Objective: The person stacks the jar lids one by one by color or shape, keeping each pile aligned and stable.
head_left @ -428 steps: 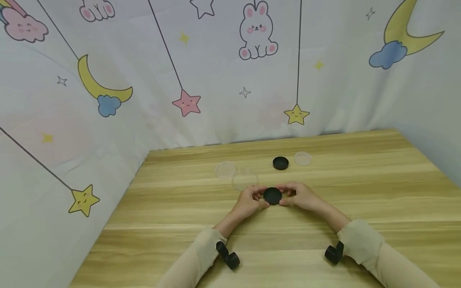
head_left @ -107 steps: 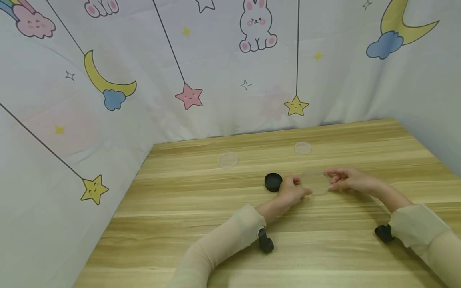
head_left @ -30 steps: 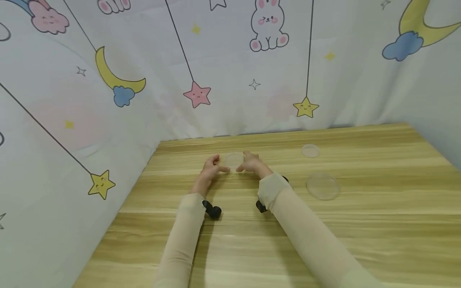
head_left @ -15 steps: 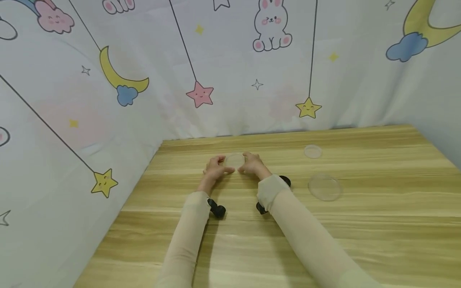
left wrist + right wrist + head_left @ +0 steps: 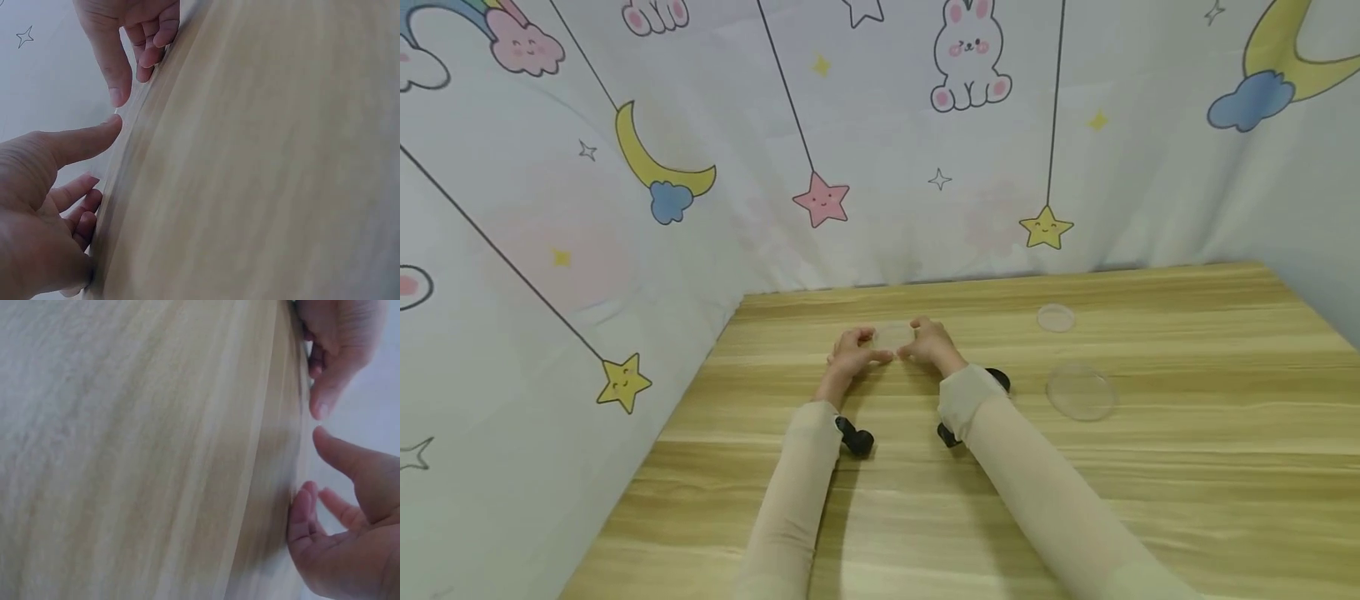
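A small clear round dish [image 5: 893, 337] with a thin rim is between my two hands near the back of the table, in the head view. My left hand [image 5: 852, 352] grips its left side, fingers behind and thumb in front. On the opposite side my right hand [image 5: 931, 344] holds it the same way, and the two thumb tips nearly meet. In the left wrist view the left hand [image 5: 44, 194] is at lower left; the right wrist view has the right hand [image 5: 353, 531] at lower right. The see-through dish barely shows in both wrist views.
A black round dish [image 5: 998, 379] is partly hidden by the right sleeve. To its right lies a large clear round dish [image 5: 1081, 392], with a smaller clear dish [image 5: 1056, 317] behind it. A printed curtain [image 5: 880, 233] hangs along the table's back edge.
Earlier, two black dishes became one stack and the large clear dish moved right. Since then both hands have reached the back-left clear dish; the left hand closed in and the dish looks slightly tilted.
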`<state>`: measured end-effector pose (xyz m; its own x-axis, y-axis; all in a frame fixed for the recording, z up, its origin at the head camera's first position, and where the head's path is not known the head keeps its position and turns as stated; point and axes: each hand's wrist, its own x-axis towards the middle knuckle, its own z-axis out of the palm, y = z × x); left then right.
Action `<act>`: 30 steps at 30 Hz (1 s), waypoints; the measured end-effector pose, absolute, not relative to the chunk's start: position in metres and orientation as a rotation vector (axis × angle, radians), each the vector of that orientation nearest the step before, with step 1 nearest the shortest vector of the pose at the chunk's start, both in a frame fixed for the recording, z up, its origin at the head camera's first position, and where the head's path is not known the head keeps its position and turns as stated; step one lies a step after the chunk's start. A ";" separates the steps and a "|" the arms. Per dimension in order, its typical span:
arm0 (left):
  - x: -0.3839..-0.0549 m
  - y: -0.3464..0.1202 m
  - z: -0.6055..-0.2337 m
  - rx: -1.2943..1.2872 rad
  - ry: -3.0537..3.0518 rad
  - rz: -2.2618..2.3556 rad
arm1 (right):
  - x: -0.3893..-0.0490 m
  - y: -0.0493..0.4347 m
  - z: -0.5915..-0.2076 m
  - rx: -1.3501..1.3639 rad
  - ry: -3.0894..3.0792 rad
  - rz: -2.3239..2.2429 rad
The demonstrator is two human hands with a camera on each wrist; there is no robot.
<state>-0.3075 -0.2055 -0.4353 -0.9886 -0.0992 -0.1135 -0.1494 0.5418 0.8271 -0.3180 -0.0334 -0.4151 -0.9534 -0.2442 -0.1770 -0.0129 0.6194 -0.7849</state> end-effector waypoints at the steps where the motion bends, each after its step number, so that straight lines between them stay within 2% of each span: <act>1: -0.307 -0.206 -0.436 -0.225 2.692 1.475 | -0.318 -0.032 -0.416 -0.211 2.561 -1.257; 15: -0.306 -0.195 -0.408 -0.144 2.464 1.754 | -0.321 -0.013 -0.386 -0.240 2.459 -1.349; 23: -0.304 -0.182 -0.380 -0.036 2.474 1.860 | -0.319 0.004 -0.359 -0.351 2.491 -1.538; 30: -0.288 -0.162 -0.346 0.126 2.504 1.903 | -0.301 0.036 -0.333 -0.397 2.517 -1.607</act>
